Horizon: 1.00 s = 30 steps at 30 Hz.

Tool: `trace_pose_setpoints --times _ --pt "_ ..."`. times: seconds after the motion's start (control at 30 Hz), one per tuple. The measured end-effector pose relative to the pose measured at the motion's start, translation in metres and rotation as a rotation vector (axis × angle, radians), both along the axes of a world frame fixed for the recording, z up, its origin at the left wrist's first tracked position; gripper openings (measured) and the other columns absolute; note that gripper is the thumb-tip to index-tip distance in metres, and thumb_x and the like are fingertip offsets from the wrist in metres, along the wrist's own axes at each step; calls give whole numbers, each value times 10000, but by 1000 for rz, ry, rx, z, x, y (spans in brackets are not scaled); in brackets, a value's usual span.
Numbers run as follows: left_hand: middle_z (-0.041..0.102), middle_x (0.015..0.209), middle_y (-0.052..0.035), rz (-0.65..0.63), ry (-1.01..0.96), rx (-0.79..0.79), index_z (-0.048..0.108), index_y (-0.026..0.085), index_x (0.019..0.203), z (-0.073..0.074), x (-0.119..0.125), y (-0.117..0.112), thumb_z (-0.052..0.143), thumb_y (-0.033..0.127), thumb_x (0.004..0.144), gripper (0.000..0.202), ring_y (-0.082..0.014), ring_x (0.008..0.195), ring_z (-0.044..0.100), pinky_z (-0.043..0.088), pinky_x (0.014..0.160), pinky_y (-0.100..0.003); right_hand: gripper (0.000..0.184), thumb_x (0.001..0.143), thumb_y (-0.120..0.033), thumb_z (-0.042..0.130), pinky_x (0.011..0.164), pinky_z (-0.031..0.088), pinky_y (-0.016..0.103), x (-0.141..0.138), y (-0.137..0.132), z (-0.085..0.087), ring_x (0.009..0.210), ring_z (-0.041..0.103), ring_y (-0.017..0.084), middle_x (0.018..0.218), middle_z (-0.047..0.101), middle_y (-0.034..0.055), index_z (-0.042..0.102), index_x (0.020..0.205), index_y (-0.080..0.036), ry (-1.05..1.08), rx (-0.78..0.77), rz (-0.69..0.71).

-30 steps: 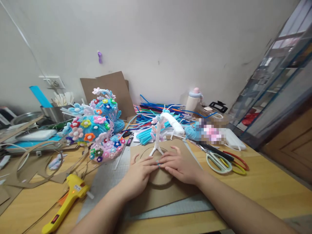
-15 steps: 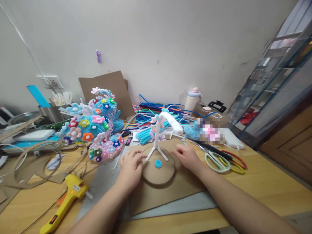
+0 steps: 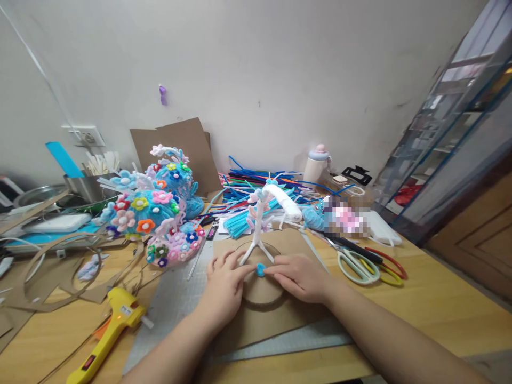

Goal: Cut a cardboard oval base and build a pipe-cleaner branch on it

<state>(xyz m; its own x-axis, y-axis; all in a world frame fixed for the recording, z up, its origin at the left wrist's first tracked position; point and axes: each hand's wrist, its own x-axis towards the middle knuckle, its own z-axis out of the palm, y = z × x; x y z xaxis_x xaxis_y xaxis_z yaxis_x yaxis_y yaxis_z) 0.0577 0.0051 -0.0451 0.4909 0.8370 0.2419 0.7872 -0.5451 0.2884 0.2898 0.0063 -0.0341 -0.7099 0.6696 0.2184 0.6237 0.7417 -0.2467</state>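
A small blue fuzzy disc (image 3: 260, 270) lies on a round cardboard piece (image 3: 262, 296), which rests on a larger cardboard sheet (image 3: 236, 333). My left hand (image 3: 226, 280) comes in from the left with its fingers spread, its index fingertip at the disc's edge. From the other side my right hand (image 3: 302, 277) reaches over the cardboard, index finger stretched out to the disc. Just behind the disc stands a white wrapped stem (image 3: 259, 224) with splayed legs, small flowers and a curved-over top. Whether both fingertips press on the disc is hard to tell.
To the left are a flower-covered blue craft piece (image 3: 156, 208), a yellow glue gun (image 3: 116, 325) and cut cardboard rings (image 3: 44, 304). Scissors (image 3: 358, 266) and red-and-yellow-handled pliers (image 3: 390, 266) lie right. Pipe cleaners (image 3: 240, 221) and a bottle (image 3: 316, 162) stand behind.
Both hands have moved inward over the round cardboard, bringing their index fingers to the blue disc. The white stem stays in place.
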Motion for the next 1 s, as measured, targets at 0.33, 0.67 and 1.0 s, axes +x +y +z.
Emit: trace_pose_setpoints --times 0.33,0.67,1.0 --pt "440 1428 24 -18 66 6 559 409 1218 -4 5 -1 419 126 872 468 -298 1277 350 233 1024 -564 392 954 -297 312 766 436 300 -4 1 -7 907 611 194 1017 666 46 529 1277 -246 -21 -34 -90" --pt "449 1420 11 -13 110 7 593 396 1183 -7 10 0 432 59 804 532 -295 1344 286 155 1064 -603 382 935 -265 331 743 459 292 -13 1 -7 853 640 195 1007 704 63 607 1197 -224 -94 -14 -83" --pt "469 1397 -82 -93 187 82 610 262 1168 -7 16 -3 435 115 829 409 -276 1390 220 16 1109 -583 425 891 -267 383 667 466 331 -21 -1 -5 797 659 240 976 711 122 586 1238 -127 -242 38 -92"
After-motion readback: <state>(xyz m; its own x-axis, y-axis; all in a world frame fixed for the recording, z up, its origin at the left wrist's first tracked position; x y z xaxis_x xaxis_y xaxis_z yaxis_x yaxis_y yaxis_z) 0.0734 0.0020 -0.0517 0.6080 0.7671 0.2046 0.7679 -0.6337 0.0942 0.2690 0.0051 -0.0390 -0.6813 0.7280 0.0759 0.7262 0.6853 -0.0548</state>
